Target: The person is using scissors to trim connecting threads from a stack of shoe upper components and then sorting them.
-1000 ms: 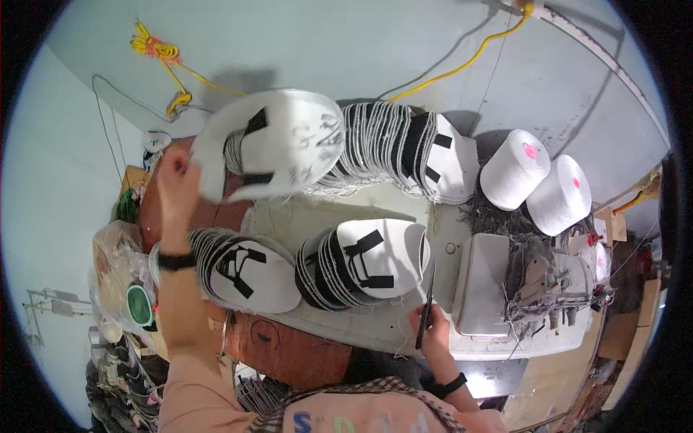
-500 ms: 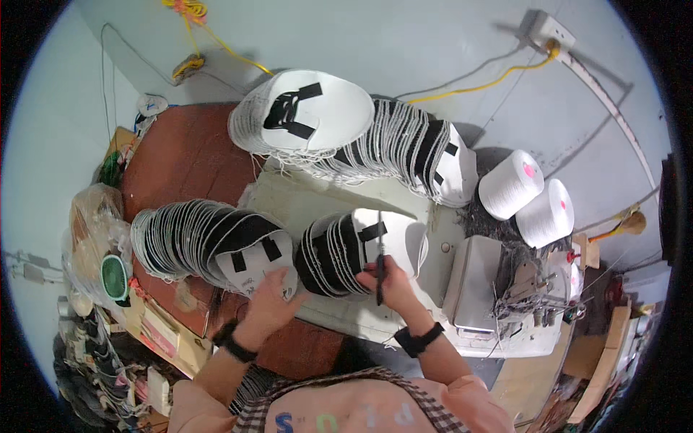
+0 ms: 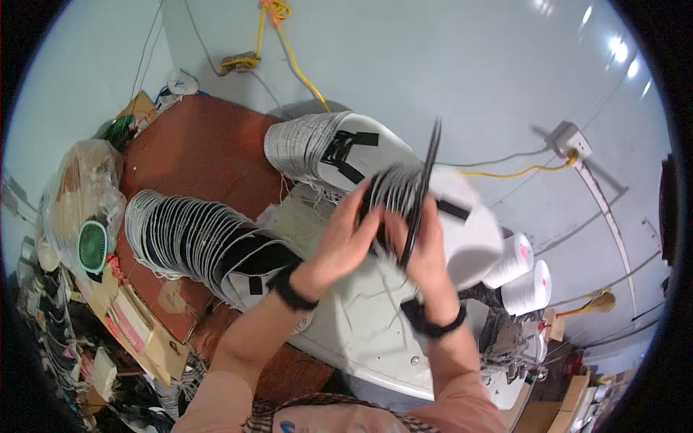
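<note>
A short stack of white curved pieces with black patches and corded edges [image 3: 473, 234] is up off the table in front of me. My left hand [image 3: 343, 242] is closed on its near left side, fingers and thumb against the layered edges. My right hand [image 3: 424, 249] grips a long, thin, dark bladed tool [image 3: 429, 173], which points up and away. Its fingers also press against the stack. Blur hides part of the fingertips and the tool's exact kind.
A longer row of such pieces [image 3: 191, 231] leans across the table at left. Another row [image 3: 299, 148] stands by the wall, partly behind the held stack. White thread cones [image 3: 526, 289] and a sewing machine [image 3: 509, 346] are at right; a green basket [image 3: 92, 247] is far left.
The short stack has come up off the white tabletop in my hands. My left hand has moved right from the left row onto it. The view has shifted and tilted.
</note>
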`<control>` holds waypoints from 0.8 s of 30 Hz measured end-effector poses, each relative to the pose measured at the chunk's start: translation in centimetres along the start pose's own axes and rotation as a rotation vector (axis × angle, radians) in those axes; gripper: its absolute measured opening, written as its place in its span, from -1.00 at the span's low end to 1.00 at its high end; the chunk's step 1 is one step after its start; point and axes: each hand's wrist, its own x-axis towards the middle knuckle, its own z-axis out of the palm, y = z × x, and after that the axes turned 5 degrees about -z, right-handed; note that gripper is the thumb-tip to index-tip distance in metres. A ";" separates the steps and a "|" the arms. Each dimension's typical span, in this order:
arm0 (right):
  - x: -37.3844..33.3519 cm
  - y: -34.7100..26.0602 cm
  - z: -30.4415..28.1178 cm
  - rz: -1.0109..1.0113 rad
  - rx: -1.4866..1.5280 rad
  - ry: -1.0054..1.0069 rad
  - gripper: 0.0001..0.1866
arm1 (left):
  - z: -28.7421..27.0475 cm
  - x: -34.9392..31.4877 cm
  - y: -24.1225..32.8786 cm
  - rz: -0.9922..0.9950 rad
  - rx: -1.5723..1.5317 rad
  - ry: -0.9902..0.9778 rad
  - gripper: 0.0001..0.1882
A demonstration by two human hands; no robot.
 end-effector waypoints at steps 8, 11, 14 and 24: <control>22.0 14.4 8.0 -0.177 -0.374 0.081 -0.62 | -5.5 2.4 -5.3 0.066 0.018 -0.015 -0.46; 26.2 16.7 10.5 -0.292 -0.228 0.297 -0.66 | -11.5 -4.6 -2.2 -0.049 0.196 -0.014 -0.56; 27.5 19.6 10.2 -0.381 -0.387 0.311 -0.75 | -18.2 -9.9 -3.3 -0.166 0.236 0.131 -0.61; 8.0 10.3 10.1 -0.209 0.163 -0.002 -0.86 | -51.6 -17.3 -15.4 -0.467 0.703 0.884 -0.13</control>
